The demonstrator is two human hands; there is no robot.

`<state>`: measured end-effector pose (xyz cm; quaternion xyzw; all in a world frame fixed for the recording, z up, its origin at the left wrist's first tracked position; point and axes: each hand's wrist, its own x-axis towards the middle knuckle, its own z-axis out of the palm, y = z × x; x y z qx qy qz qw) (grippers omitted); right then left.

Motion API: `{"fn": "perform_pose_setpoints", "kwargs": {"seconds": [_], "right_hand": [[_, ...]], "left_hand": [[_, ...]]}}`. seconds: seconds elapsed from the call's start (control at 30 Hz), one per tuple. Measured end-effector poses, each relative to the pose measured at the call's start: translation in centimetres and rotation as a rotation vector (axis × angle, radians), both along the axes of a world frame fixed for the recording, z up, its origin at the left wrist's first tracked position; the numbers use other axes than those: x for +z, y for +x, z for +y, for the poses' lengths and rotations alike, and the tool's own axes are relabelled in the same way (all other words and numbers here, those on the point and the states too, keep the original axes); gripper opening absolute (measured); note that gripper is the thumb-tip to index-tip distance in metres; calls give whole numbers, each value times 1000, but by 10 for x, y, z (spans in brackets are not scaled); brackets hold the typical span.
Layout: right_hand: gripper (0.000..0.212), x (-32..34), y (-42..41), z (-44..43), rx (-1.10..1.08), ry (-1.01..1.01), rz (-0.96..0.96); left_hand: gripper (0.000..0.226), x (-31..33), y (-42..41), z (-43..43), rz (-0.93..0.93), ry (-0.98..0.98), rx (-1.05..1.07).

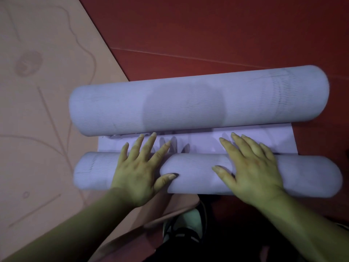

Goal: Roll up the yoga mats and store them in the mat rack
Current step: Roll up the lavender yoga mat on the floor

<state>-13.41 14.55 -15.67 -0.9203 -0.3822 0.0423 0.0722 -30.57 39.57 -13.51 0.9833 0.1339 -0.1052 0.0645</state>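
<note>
One lilac mat [188, 103], rolled at both ends, lies on red floor [226, 35].

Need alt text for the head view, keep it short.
Left hand and right hand press open-fingered on the near roll of a lavender mat. A thicker roll lies just beyond, a flat strip between them. A tan mat lies unrolled at left on a red floor.

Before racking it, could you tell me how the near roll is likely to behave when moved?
The near roll is a cylinder, so it would probably roll. Its foam looks soft and may sag if lifted by one end. Without the left hand and right hand pressing, it might unwind.
</note>
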Motion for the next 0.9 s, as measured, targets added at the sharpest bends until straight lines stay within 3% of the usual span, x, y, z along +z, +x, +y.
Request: {"fn": "perform_pose_setpoints", "kwargs": {"seconds": [0.33, 0.9], "right_hand": [[78, 0, 14, 11, -33, -16, 21], [75, -1, 38, 26, -64, 79, -1]], "left_hand": [[83, -3, 15, 10, 55, 14, 27], [87, -3, 42, 24, -25, 31, 46]]}}
